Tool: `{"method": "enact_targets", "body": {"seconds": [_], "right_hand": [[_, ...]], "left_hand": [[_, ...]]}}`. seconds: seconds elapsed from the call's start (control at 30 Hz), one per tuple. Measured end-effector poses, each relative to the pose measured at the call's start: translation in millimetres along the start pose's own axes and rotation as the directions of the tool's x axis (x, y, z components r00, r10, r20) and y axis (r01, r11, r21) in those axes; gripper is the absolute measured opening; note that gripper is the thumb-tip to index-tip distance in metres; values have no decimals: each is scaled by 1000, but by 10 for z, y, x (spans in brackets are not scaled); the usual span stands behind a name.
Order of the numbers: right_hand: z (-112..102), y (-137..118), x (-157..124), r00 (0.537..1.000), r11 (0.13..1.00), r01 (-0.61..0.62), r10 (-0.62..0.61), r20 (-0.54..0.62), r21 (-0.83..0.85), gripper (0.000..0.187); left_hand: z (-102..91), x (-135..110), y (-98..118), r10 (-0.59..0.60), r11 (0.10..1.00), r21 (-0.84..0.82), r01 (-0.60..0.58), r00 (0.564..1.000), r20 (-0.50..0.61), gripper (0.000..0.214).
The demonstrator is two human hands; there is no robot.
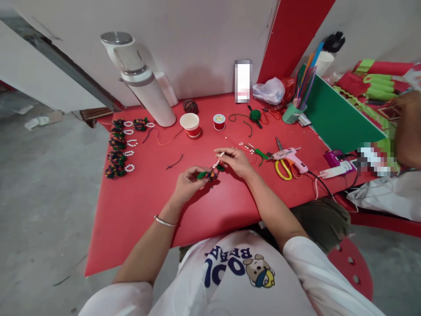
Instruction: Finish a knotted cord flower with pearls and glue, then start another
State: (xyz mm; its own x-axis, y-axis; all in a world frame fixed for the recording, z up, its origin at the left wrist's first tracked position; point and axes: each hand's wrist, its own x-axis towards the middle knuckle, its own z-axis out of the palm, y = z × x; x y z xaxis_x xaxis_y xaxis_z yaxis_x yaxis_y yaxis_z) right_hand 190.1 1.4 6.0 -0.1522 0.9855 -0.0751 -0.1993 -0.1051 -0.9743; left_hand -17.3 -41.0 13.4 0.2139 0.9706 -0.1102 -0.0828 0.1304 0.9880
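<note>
Between my hands, above the red table [210, 210], is a small dark multicoloured yarn piece [212, 176] with green tufts. My left hand [190, 183] pinches its left end. A short string of white beads [218, 160] rises from the yarn, and the fingers of my right hand [235, 161] are closed on the beads. Several similar yarn pieces with bead loops [117, 142] lie in a column at the table's left. Just beyond my right hand are loose white beads [247, 147] and a green-handled tool [261, 153].
A tall white flask [151, 96], a paper cup [190, 124], a thread spool [219, 122] and a yarn ball [190, 106] stand along the back. At right lie a pink glue gun [292, 159], yellow-handled scissors [282, 170] and a power strip [337, 169]. Another person's arm [408, 127] shows beyond the green board [342, 116].
</note>
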Motion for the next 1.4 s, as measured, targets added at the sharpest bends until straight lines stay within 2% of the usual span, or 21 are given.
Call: {"method": "enact_targets", "body": {"seconds": [0.1, 0.27, 0.4, 0.53, 0.6, 0.73, 0.83, 0.9, 0.97, 1.17, 1.27, 1.4], "right_hand": [[21, 15, -1, 1000, 995, -21, 20, 4, 94, 43], [47, -26, -64, 1000, 991, 23, -21, -15, 129, 47], [62, -166, -256, 993, 990, 120, -120, -1, 68, 42], [98, -354, -539, 958, 957, 283, -279, 66, -70, 27], [124, -415, -665, 936, 931, 348, -337, 105, -113, 24], [189, -444, -833, 908, 887, 409, -373, 192, -212, 20], [228, -419, -889, 876, 841, 465, -393, 279, -277, 13], [237, -406, -898, 851, 805, 504, -402, 338, -312, 16], [236, -407, -885, 844, 782, 517, -397, 361, -348, 20], [309, -466, -763, 924, 829, 379, -364, 117, -411, 25], [386, -439, -711, 934, 848, 357, -328, 142, -392, 39], [439, -345, -684, 931, 863, 365, -339, 135, -350, 33]], "left_hand": [[-52, 38, 8, 117, 982, 157, -109, 992, -38, 23], [-90, 108, 57, 337, 894, 348, -283, 936, -104, 21], [-40, 44, 193, 464, 835, 388, -390, 879, -113, 17], [3, -56, 275, 549, 771, 437, -464, 831, -87, 12], [3, -79, 263, 567, 765, 434, -477, 818, -100, 11], [-25, -77, 191, 547, 785, 419, -456, 828, -122, 15], [-49, -76, 166, 558, 776, 427, -464, 821, -122, 17], [-60, -83, 176, 564, 774, 424, -469, 816, -127, 17], [-64, -93, 195, 567, 774, 419, -475, 814, -126, 17], [-59, -123, 176, 613, 742, 409, -531, 785, -91, 18], [-57, -141, 129, 601, 746, 407, -527, 796, -72, 20], [-48, -151, 102, 586, 758, 397, -518, 808, -65, 22]]}}
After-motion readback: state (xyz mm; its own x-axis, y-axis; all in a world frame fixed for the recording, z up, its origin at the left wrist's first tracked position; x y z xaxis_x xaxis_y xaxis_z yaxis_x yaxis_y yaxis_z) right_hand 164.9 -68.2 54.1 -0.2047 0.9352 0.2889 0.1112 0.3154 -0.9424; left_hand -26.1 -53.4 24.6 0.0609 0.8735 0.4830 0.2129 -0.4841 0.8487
